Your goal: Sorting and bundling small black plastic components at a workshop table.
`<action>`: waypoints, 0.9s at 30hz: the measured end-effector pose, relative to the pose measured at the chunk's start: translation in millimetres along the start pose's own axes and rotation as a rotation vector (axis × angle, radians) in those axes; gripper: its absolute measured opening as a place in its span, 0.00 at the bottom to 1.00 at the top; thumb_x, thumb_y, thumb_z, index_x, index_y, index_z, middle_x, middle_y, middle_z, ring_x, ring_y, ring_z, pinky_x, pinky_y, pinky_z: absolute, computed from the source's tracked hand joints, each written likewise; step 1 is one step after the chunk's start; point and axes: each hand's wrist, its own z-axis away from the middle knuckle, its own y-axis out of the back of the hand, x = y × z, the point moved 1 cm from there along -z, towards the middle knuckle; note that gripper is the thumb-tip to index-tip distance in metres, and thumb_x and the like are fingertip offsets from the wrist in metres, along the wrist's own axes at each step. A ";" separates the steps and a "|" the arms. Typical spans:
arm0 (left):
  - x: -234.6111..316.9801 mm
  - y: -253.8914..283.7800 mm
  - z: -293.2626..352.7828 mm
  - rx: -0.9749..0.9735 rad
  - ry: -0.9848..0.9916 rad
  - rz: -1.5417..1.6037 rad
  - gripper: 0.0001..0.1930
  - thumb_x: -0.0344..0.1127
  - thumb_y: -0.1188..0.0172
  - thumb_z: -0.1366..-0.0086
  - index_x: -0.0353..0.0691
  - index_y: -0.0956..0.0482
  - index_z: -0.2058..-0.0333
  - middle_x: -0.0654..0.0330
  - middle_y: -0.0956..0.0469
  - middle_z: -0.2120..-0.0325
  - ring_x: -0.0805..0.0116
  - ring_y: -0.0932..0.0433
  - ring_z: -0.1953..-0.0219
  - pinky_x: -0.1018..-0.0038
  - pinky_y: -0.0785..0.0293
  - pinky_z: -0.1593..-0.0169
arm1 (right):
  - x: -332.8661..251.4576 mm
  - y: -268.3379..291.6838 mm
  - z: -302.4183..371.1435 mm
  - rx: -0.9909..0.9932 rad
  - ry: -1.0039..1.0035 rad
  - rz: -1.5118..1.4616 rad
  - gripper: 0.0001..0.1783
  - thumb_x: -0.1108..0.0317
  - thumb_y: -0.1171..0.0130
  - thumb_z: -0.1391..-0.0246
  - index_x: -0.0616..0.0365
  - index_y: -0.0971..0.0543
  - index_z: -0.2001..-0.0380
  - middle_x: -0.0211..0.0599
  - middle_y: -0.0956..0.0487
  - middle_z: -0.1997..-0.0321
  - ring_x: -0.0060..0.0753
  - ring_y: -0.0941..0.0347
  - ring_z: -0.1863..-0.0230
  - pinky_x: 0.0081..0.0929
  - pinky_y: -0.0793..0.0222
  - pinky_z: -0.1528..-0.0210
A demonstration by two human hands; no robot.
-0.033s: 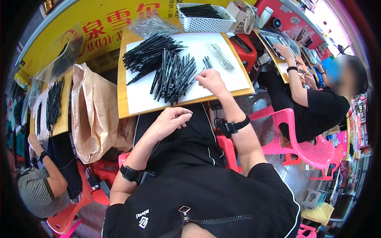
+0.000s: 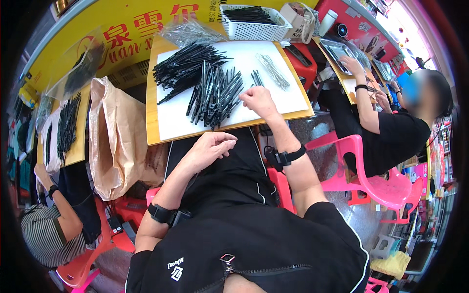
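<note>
My right hand (image 2: 260, 103) is at the front right of the white work surface (image 2: 166, 129), fingers curled in a pinch beside a heap of slim, glossy black sticks (image 2: 215, 95). Below the board's front edge, over my lap, is my left hand (image 2: 211, 149), its fingers bent in toward the thumb. Anything in either pinch is too small or hidden to make out. A second black heap (image 2: 188, 66) lies behind the first. A few short black sticks (image 2: 256, 78) lie beyond my right hand, left of a bunch of thin silvery wire pieces (image 2: 273, 71).
Behind the board stand clear plastic bags (image 2: 190, 33) and a white basket (image 2: 256, 31) of dark sticks. An open brown paper bag (image 2: 115, 146) stands at left. A co-worker sits on either side; a pink chair (image 2: 361, 171) is at right.
The view has shifted very slightly. Both hands and the heaps stay as they were.
</note>
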 end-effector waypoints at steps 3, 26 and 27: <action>-0.3 8.2 5.3 0.026 -0.016 0.024 0.18 0.41 0.45 0.36 0.31 0.23 0.55 0.63 0.23 0.71 0.78 0.25 0.72 0.81 0.29 0.68 | -21.6 -10.7 6.9 0.055 0.050 -0.055 0.17 0.58 0.40 0.53 0.64 0.19 0.79 0.43 0.22 0.82 0.34 0.22 0.78 0.29 0.27 0.69; 8.1 30.0 -2.1 0.340 -0.116 0.247 0.09 0.32 0.44 0.37 0.34 0.21 0.62 0.62 0.21 0.72 0.76 0.24 0.72 0.81 0.28 0.68 | -33.0 -8.4 20.1 -0.056 -0.218 -0.544 0.19 0.70 0.39 0.61 0.72 0.23 0.65 0.36 0.22 0.78 0.21 0.27 0.79 0.19 0.31 0.75; 6.4 30.1 -4.0 0.359 -0.112 0.237 0.08 0.32 0.44 0.37 0.34 0.20 0.63 0.62 0.21 0.72 0.73 0.23 0.72 0.78 0.26 0.67 | -35.0 -6.7 20.1 -0.035 -0.161 -0.382 0.20 0.68 0.39 0.62 0.72 0.22 0.65 0.38 0.21 0.78 0.23 0.26 0.78 0.20 0.30 0.73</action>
